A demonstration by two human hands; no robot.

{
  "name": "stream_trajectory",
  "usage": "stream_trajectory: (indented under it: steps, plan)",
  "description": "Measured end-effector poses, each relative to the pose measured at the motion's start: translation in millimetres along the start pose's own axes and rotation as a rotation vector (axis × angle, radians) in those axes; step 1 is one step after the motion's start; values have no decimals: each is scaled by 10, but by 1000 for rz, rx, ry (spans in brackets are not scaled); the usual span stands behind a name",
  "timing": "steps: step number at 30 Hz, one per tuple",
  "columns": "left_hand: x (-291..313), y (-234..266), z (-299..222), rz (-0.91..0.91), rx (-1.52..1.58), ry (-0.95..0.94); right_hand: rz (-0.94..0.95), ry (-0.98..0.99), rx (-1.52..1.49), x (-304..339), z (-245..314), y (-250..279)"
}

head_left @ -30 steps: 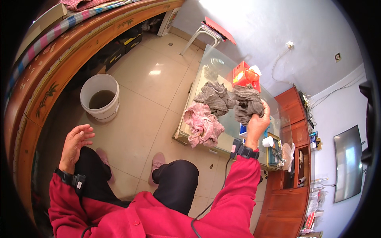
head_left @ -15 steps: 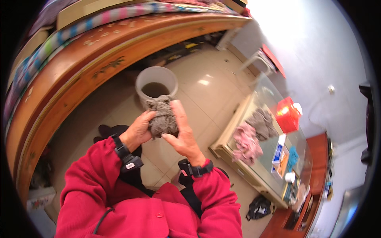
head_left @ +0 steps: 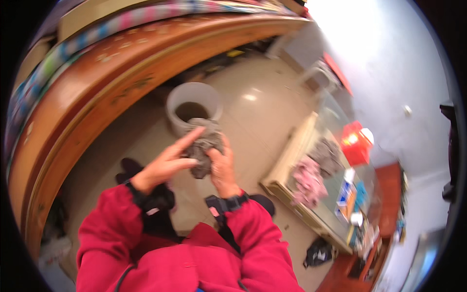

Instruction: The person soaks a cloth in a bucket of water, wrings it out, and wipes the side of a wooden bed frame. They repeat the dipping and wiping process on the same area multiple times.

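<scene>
A bunched grey cloth point(head_left: 199, 164) is between my hands, over the near rim of the pale bucket point(head_left: 170, 109). My right hand point(head_left: 223, 168) is closed round its right side, the thumb pressed on the front. The fingers of my left hand point(head_left: 163, 168) are stretched out and apart, their tips lying against the cloth's left side. Dark water point(head_left: 191, 111) stands in the bucket on the floor. Motion blurs the cloth and fingers a little.
At right, a glass-topped table point(head_left: 287, 165) bears a pink cloth point(head_left: 309, 182), another grey cloth point(head_left: 326, 156), a red container point(head_left: 356, 143) and small boxes. A wooden bed frame point(head_left: 92, 73) curves along the left and back. A black bag point(head_left: 318, 253) lies on the tiled floor.
My left hand has loosened from the cloth and straightened its fingers. My right hand, flat before, has closed on the cloth. The bundle has turned and shifted slightly right.
</scene>
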State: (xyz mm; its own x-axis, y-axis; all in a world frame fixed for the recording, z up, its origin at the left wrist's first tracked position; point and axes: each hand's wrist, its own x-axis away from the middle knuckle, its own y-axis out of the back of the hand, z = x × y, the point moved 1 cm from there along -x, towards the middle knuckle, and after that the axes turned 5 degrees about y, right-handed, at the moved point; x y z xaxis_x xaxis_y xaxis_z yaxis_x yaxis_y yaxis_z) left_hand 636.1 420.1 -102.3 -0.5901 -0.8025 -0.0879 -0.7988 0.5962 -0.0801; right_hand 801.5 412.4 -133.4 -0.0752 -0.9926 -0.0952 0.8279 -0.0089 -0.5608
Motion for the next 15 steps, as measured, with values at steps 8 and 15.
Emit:
stream_trajectory:
  steps: [8,15]
  plan:
    - [383,332,-95,-323,97,136,-120,240,169,41,1225,684]
    - [379,457,244,-364,54,288,-657,632,859,1106,2814,2157]
